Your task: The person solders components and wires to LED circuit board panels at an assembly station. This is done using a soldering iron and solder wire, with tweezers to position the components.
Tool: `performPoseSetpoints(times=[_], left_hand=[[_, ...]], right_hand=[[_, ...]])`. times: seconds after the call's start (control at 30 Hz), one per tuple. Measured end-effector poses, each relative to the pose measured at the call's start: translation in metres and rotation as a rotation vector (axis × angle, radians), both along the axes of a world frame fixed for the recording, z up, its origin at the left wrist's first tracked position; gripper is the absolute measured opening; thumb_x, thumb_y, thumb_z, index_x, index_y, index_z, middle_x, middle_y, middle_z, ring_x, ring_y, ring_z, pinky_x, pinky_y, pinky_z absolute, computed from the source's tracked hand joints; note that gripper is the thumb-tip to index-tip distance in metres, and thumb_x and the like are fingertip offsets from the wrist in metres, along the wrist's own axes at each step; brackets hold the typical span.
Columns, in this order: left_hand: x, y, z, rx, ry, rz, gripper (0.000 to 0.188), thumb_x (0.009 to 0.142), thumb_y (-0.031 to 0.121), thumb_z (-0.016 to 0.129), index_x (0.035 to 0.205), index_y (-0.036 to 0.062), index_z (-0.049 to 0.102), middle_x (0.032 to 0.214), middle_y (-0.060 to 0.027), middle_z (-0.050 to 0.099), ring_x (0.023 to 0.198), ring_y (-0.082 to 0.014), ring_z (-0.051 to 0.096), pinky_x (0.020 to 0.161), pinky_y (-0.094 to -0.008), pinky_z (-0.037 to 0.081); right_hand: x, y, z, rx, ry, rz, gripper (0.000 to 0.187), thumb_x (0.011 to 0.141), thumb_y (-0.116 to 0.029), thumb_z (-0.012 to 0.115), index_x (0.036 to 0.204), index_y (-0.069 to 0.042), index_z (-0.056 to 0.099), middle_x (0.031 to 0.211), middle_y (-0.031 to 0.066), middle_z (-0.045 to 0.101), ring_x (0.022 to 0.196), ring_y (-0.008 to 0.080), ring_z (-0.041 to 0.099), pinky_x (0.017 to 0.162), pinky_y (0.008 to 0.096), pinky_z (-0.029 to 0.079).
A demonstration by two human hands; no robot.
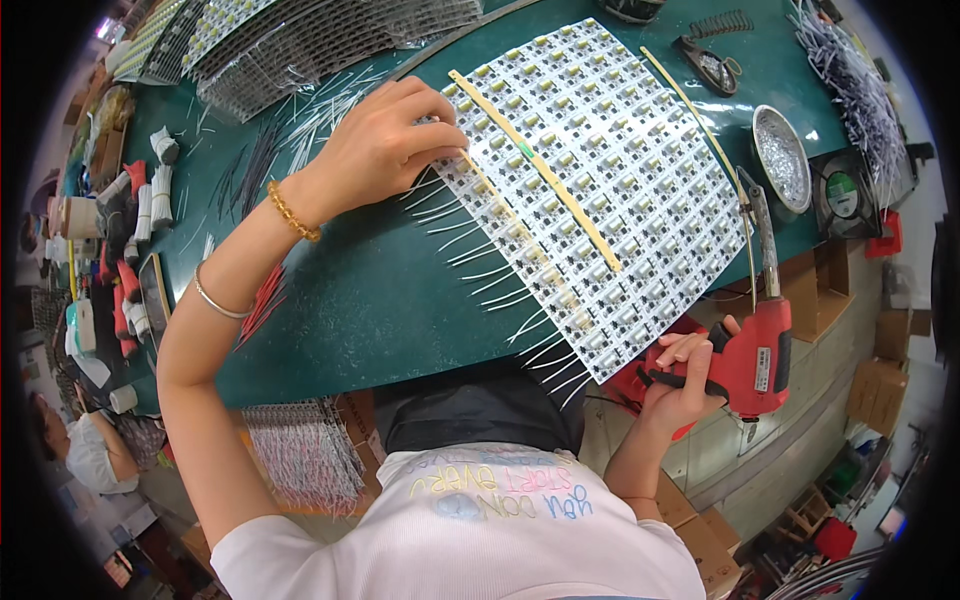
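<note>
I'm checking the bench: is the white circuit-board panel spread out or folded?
Spread out: the white circuit-board panel shows as one open sheet, with no fold visible and its component rows showing.

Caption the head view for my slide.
Left hand at a white circuit panel, right hand holding a red gun-shaped tool.

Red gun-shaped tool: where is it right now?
In the head view, the red gun-shaped tool is at right, in the right hand, near the white board panel.
</note>
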State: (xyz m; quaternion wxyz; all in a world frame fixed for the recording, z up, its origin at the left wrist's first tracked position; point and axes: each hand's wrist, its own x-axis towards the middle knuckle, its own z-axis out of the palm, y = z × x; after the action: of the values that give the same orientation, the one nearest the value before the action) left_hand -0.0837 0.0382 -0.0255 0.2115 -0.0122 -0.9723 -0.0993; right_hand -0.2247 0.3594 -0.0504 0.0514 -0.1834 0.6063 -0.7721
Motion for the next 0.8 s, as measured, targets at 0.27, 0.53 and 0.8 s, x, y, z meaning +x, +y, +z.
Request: performPoseSetpoints(times=[0.27,0.53,0.8], left_hand=[[-0.002,0.011,0.000,-0.161,0.034,0.062,0.036,0.064,-0.005,0.064,0.097,0.0080,0.064,0.090,-0.0083,0.060,0.084,-0.0243,0.056,0.071,-0.0337,0.049],[0.008,0.024,0.002,-0.174,-0.004,0.040,0.041,0.066,-0.002,0.064,0.105,0.0094,0.061,0.112,-0.0122,0.056,0.099,-0.0300,0.055,0.083,-0.0385,0.046],[0.012,0.062,0.006,-0.083,-0.145,0.101,0.042,0.074,0.025,0.064,0.114,0.0140,0.057,0.122,-0.0137,0.049,0.112,-0.0300,0.046,0.096,-0.0428,0.035]], right_hand=[[0.001,0.002,0.002,-0.005,-0.013,-0.029,0.034,0.087,-0.004,0.048,0.118,0.007,0.037,0.059,0.0051,0.043,0.048,0.0122,0.044,0.061,0.0312,0.048],[0.000,0.002,0.000,-0.012,-0.014,-0.012,0.035,0.086,-0.003,0.047,0.118,0.008,0.036,0.061,0.0067,0.045,0.048,0.0134,0.044,0.059,0.0319,0.048],[0.002,0.003,0.000,-0.032,-0.032,0.002,0.037,0.084,-0.003,0.046,0.118,0.009,0.035,0.062,0.0077,0.046,0.048,0.0140,0.045,0.058,0.0326,0.048]])
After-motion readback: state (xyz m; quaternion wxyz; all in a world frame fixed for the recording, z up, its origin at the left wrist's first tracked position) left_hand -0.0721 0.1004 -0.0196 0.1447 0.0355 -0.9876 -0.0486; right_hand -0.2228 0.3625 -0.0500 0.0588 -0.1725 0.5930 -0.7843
